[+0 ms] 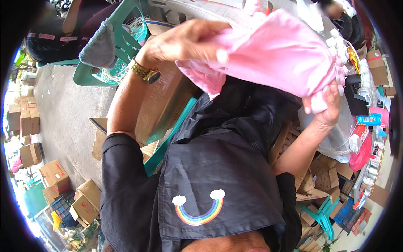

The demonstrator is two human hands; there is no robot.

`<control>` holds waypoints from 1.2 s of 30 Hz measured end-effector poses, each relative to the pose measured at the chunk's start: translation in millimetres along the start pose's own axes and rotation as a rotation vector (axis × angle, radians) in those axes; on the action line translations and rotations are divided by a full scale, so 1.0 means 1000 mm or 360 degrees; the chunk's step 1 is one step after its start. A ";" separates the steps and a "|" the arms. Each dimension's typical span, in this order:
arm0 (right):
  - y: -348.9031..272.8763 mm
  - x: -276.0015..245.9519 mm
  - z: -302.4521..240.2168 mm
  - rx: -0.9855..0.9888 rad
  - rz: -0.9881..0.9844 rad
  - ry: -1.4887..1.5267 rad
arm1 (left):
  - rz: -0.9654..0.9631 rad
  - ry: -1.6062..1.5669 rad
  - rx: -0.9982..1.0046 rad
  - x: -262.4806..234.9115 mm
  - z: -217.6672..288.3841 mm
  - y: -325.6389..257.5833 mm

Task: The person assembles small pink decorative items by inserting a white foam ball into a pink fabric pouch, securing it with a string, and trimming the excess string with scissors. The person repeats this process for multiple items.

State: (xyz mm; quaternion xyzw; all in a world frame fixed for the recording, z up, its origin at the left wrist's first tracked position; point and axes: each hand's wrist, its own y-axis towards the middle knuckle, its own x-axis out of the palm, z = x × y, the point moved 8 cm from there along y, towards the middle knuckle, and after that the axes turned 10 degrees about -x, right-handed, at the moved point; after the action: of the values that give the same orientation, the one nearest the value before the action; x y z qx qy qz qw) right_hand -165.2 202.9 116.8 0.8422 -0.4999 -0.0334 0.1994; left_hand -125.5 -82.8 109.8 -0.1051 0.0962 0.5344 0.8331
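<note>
Both hands, left [184, 42] & right [325, 105], grip pink cloth [277, 54] above black apron [222, 176].

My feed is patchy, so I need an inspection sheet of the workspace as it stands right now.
Surface: concrete floor, partly covered by boxes.
Job's things: pink plastic bag, held up at chest height, bulging.
Clutter: cardboard boxes at left; small white bottles and packaged goods at right.
Hands: left hand grips the bag's left end, fingers pinching the plastic; right hand holds its lower right corner.
Cables: nothing seen.
Surroundings: green plastic chair beyond the left hand; black apron with a rainbow print on the person.
</note>
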 end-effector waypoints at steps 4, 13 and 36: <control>0.013 -0.010 -0.012 -0.0089 0.0133 0.0183 | -0.0462 0.1100 -0.0089 0.042 -0.018 0.005; 0.028 0.019 0.030 0.0305 0.0003 -0.0556 | -0.0658 -0.1705 0.0085 0.020 -0.003 0.009; 0.059 0.043 0.029 0.0073 0.0054 0.0076 | 0.0926 -0.0029 -0.0007 -0.091 -0.012 -0.043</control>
State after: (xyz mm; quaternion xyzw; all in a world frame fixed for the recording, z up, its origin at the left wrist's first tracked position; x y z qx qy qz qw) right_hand -200.1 132.3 118.1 0.8385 -0.5097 0.0016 0.1924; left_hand -124.2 -183.2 126.4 -0.0701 0.1138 0.7521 0.6454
